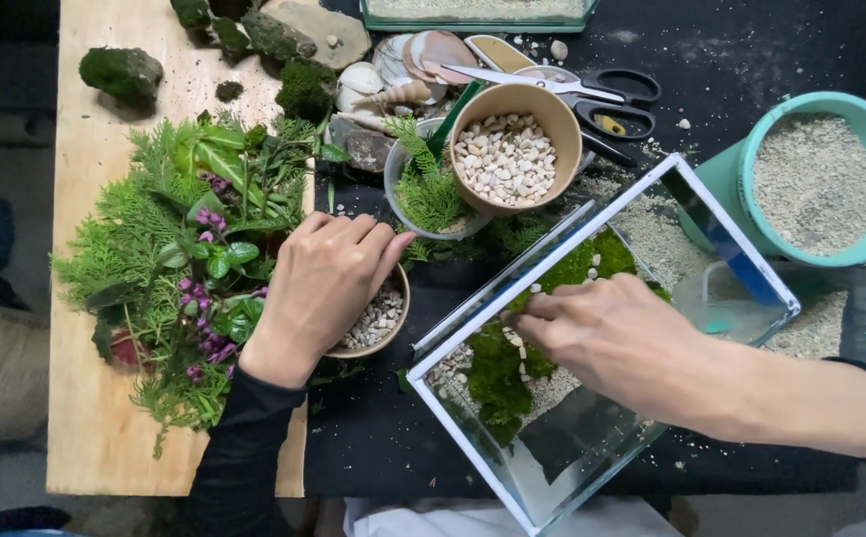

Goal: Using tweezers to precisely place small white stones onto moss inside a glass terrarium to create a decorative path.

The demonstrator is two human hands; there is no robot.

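- Surface: a black table top with a pale wooden board along its left side.
- Glass tank, tilted at centre right, holds moss, sand and white pebbles.
- Right hand reaches inside the tank, fingertips pinched together above the moss; what they pinch is too small to tell.
- Left hand rests on a small brown bowl of pebbles, fingers curled over its rim.
- Beyond: a paper cup of pale pebbles, scissors, a teal sand bucket, cut greenery.
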